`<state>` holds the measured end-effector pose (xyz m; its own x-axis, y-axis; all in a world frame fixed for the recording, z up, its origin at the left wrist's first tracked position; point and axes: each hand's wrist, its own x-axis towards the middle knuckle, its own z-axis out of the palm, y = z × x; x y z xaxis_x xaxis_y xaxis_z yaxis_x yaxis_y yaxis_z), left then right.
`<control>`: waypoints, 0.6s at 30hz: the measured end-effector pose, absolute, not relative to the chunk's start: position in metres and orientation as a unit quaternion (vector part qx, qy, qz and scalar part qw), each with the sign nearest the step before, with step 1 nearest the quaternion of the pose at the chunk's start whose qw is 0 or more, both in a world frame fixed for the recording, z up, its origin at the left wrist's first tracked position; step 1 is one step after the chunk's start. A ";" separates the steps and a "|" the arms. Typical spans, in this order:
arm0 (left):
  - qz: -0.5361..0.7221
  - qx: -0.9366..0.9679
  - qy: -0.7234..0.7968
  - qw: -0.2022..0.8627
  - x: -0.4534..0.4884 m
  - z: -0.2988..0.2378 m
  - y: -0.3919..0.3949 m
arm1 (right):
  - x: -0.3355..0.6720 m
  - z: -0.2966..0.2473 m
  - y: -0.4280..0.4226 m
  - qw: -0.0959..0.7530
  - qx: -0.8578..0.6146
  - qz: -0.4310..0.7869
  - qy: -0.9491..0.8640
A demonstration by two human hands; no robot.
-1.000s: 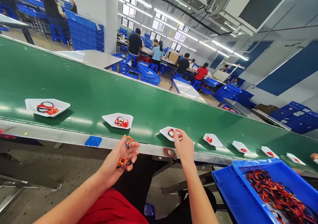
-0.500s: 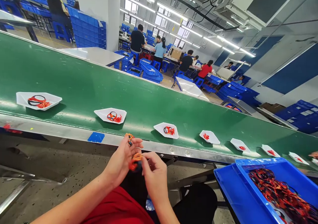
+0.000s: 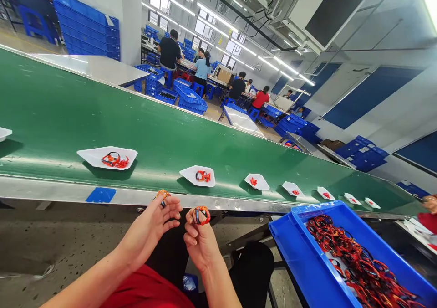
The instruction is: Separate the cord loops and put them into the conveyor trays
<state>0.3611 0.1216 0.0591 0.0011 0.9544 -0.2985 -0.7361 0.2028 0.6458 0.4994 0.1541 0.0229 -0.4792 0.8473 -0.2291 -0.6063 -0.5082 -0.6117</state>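
My left hand (image 3: 150, 230) is raised at the near edge of the conveyor belt. An orange-and-black looped band (image 3: 164, 194) is caught at its thumb and index finger, while the other fingers are loosely spread. Just to its right, my right hand (image 3: 203, 242) pinches another band (image 3: 202, 215), coiled in orange, red and black, between thumb and curled fingers. The two hands are apart. Beyond them, a white tray (image 3: 186, 175) on the green belt (image 3: 153, 130) holds a similar loop and a small red piece.
Further white trays with red pieces (image 3: 256, 182) line the belt. At my right, a blue bin (image 3: 297, 248) holds a heap of orange-and-black bands (image 3: 362, 262). Blue tape (image 3: 101, 195) marks the metal rail. Another person's hand (image 3: 430, 204) shows at far right.
My right hand has drawn away from the left and lifted its band upright. The view has swung right, so the trays and bin appear further left.
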 end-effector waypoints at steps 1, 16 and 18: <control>0.610 0.157 0.352 0.692 0.362 0.059 0.122 | 0.500 0.021 0.154 0.439 -0.259 0.831 -0.225; 0.494 0.218 0.377 0.753 0.388 0.034 0.114 | 0.595 0.089 0.265 0.496 -0.608 0.196 -0.588; 0.475 0.201 0.393 0.761 0.396 0.023 0.116 | 0.612 0.098 0.280 0.482 -0.634 0.141 -0.588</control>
<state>0.3960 0.1156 0.0233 0.2388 0.8816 -0.4070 -0.5656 0.4670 0.6797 0.6116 0.2804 0.0981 0.2685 0.8821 0.3870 0.6097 0.1554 -0.7772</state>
